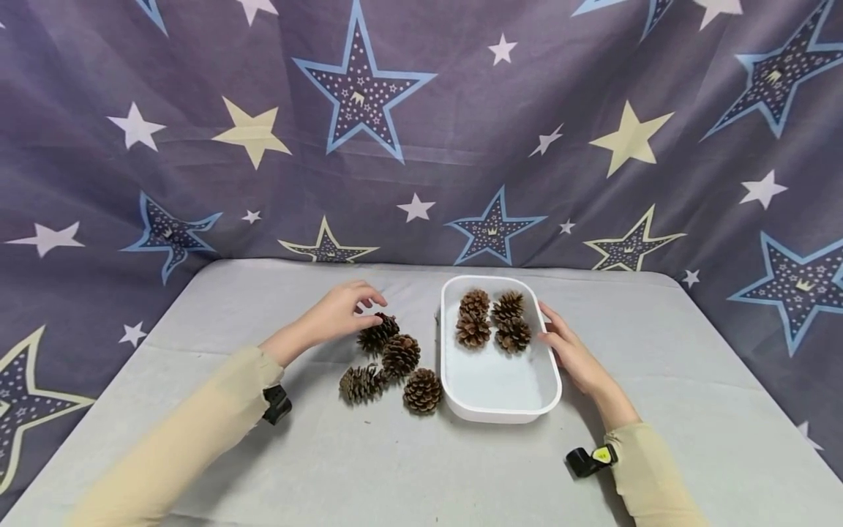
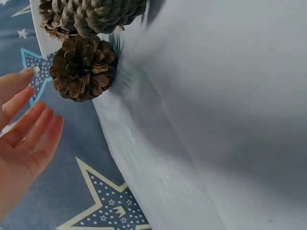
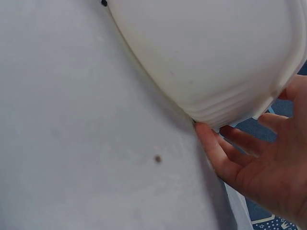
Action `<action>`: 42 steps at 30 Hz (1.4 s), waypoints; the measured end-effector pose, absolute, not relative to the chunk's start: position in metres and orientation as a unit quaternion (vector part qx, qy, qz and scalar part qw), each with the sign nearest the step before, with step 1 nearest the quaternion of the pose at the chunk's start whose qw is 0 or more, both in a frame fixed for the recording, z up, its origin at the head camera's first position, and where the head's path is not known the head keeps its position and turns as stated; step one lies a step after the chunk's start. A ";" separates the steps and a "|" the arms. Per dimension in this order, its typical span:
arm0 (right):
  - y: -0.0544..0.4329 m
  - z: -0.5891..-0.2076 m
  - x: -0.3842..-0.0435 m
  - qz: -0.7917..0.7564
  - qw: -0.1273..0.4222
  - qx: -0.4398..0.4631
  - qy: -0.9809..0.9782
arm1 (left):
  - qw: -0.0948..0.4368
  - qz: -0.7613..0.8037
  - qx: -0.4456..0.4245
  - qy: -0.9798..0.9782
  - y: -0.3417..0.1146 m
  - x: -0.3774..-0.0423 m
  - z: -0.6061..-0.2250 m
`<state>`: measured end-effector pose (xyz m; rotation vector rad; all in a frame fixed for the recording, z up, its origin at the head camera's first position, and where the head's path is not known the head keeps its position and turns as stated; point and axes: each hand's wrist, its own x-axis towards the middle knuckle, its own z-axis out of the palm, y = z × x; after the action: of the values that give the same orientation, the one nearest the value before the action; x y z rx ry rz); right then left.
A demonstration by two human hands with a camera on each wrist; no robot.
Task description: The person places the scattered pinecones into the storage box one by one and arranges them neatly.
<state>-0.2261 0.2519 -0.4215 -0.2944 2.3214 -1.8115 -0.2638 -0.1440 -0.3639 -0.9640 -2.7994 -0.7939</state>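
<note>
Loose pine cones [image 1: 401, 356]: four, mid-frame
White box [image 1: 500, 417]: right of centre, four more cones [image 1: 514, 336] inside
Left hand [image 1: 337, 315]: fingers apart, by the uppermost loose cone [image 1: 377, 337]
Right hand [image 1: 574, 359]: fingers apart, against the box's right side

A backdrop [image 1: 461, 110] — purplish, starry — hangs behind the table [image 1: 369, 468].

Pinecones [image 1: 423, 391] — four loose; four in bin [image 1: 500, 380]

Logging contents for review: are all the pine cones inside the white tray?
No, several pine cones lie on the table beside the tray.
</note>
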 end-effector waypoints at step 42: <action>0.252 -0.421 -0.225 -0.606 0.088 -0.104 0.784 | -0.022 -0.298 -0.255 -0.920 -0.149 -0.246 -0.395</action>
<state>-0.2252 0.2521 -0.4215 -0.3084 2.3330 -1.8041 -0.2465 -0.1490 -0.3948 -0.8124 -2.9301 -0.9493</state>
